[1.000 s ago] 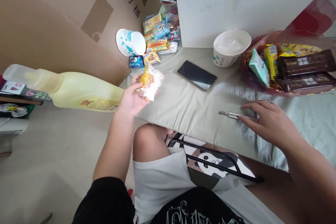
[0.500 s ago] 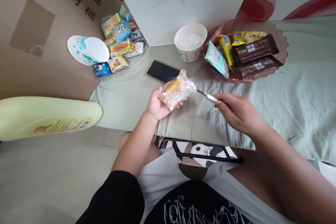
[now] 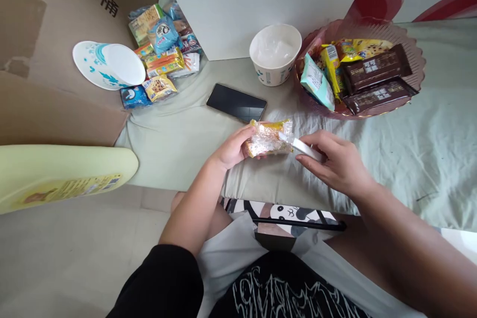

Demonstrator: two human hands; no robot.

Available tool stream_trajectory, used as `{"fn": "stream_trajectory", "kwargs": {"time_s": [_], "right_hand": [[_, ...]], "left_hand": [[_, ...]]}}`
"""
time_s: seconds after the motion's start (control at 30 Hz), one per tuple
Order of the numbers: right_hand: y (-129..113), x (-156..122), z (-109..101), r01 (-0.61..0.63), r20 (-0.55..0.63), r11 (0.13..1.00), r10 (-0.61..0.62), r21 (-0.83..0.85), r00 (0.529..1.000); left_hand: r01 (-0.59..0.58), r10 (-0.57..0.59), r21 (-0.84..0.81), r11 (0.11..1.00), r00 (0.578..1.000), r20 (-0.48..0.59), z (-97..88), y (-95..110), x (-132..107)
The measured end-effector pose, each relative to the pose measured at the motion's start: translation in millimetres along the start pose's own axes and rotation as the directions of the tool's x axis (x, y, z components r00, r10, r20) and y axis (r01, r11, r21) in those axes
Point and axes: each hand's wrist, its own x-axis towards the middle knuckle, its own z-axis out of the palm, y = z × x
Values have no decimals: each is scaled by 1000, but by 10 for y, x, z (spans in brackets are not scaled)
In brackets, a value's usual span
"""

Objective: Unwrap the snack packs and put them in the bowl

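Observation:
My left hand (image 3: 235, 148) is closed around a yellow snack packet (image 3: 269, 140) with crinkled clear wrap, held level above the cloth-covered surface. Between the thumb and fingers of my right hand (image 3: 337, 161) is a white-handled utility knife (image 3: 307, 149). Its blade lies over the right part of the packet's wrap; whether it has pierced the film I cannot tell. Just beyond the packet a dark phone (image 3: 237, 103) lies flat. A white paper bowl (image 3: 275, 67) with clear plastic inside stands farther back.
A pink scalloped dish (image 3: 415, 67) holds several snacks at the back right. Small packaged snacks (image 3: 164, 62) are piled at the back left, beside a tipped patterned paper bowl (image 3: 87, 64). A cardboard box (image 3: 55, 94), a white box (image 3: 223, 20) and a pale yellow bottle (image 3: 74, 164) stand around.
My left hand has turned the packet from tilted to nearly level and shifted it slightly right. The knife blade has gone from the packet's right end to over its wrap. The view has shifted slightly.

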Motion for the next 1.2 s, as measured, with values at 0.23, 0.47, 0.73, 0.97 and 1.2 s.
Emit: {"fn": "stream_trajectory", "kwargs": {"time_s": [0.23, 0.47, 0.73, 0.97, 1.2], "right_hand": [[-23, -51, 155, 36, 76, 999, -33, -37, 997], [-10, -40, 103, -1, 57, 968, 16, -251, 998], [291, -74, -154, -211, -240, 910, 128, -357, 962], [249, -37, -65, -146, -259, 855, 13, -498, 966], [-45, -47, 226, 312, -134, 889, -373, -336, 918]], "left_hand": [[-52, 53, 60, 997, 998, -25, 65, -36, 17], [-146, 153, 117, 982, 987, -55, 130, 14, -70], [-295, 304, 85, 952, 871, -386, -15, 239, -186], [-335, 390, 293, 895, 908, -152, 79, -35, -53], [-281, 325, 390, 877, 944, -52, 130, -177, -91]]}}
